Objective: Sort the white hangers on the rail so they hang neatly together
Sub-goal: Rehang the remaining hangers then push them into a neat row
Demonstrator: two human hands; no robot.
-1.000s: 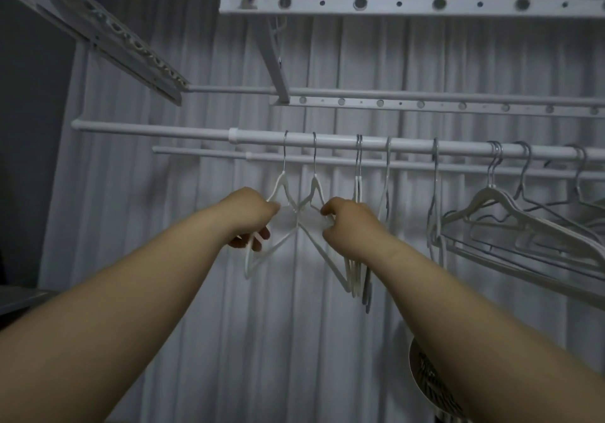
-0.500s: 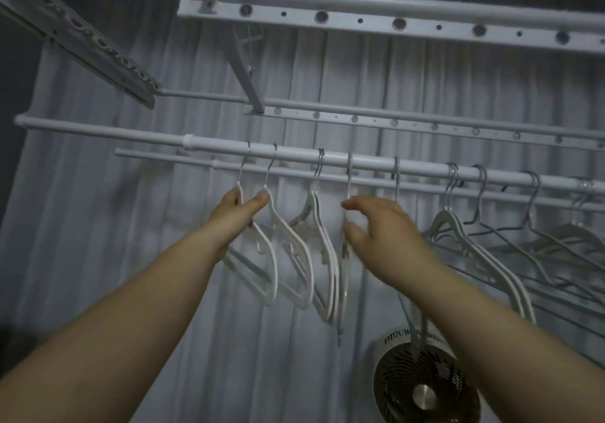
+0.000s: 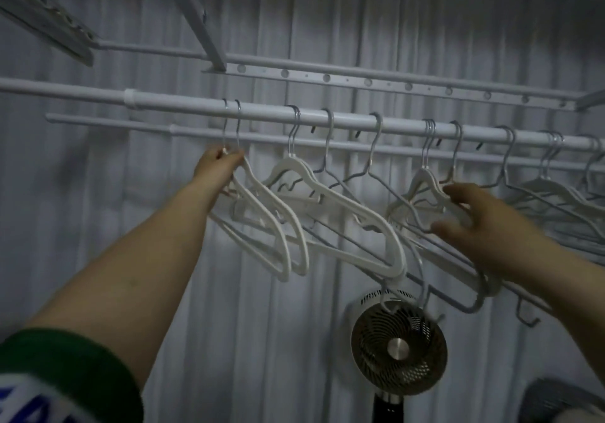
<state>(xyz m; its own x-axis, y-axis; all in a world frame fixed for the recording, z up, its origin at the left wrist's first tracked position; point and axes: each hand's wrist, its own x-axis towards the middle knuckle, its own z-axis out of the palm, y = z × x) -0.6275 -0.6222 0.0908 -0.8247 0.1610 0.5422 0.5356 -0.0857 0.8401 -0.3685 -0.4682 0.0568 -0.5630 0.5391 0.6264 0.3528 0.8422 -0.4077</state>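
While gripped, two white hangers (image 3: 262, 213)

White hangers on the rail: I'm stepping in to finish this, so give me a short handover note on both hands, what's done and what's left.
Left hand: grip closed on the necks of the two leftmost white plastic hangers, bunched at the left of the white metal rail.
Right hand: open, fingers touching a white hanger pair further right, not gripping.
Done: left pair together.
Left: another white hanger and thin grey wire hangers hang between; more white ones sit far right. Slide the white ones together.
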